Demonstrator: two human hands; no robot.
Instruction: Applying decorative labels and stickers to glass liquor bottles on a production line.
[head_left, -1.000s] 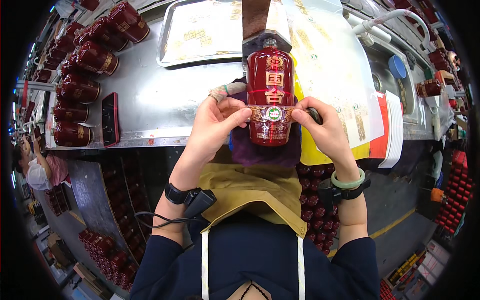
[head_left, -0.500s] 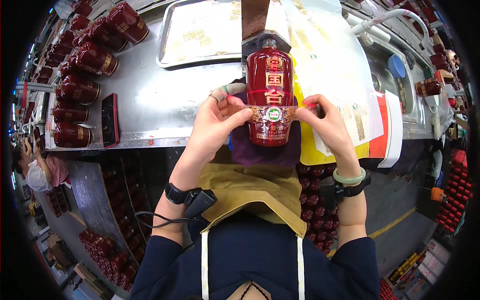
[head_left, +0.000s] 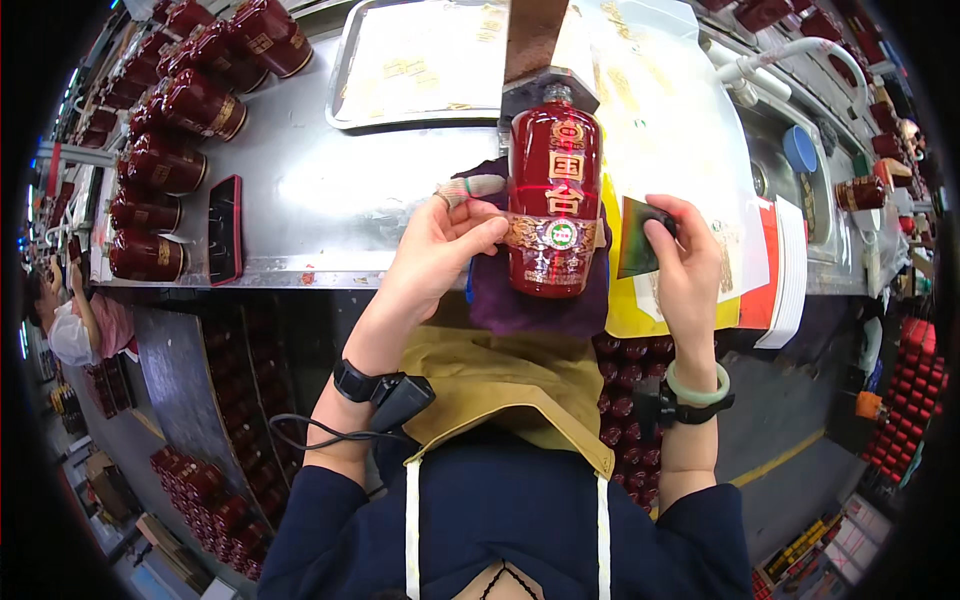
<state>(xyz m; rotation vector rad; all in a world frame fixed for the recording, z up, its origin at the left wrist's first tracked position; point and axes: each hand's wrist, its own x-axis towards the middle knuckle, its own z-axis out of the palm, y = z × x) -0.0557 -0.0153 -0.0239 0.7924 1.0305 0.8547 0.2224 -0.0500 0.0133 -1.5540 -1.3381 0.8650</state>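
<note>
A dark red glass bottle [head_left: 556, 180] with gold lettering lies on a dark purple cloth [head_left: 530, 314], its neck pointing away from me. A clear strip with gold decoration and a round green-and-white emblem [head_left: 562, 235] crosses its lower part. At the bottle's left side, my left hand [head_left: 440, 245] is closed, the thumb over the strip's left end; a finger cover [head_left: 472, 188] sits on the index finger. To the right, apart from the bottle, my right hand [head_left: 684, 255] grips a flat, dark green scraper [head_left: 634, 240] between thumb and fingers.
Several red bottles [head_left: 165, 165] and a phone [head_left: 226, 230] are on the metal table's left side. A tray [head_left: 345, 115] with gold decals lies behind. White decal sheets [head_left: 660, 110] cover a yellow sheet [head_left: 630, 315] on the right, before a sink with a blue bowl [head_left: 799, 149].
My right hand has left the strip's right end and moved right, and the scraper now shows in it. The strip lies across the bottle. My left hand stays at the left end.
</note>
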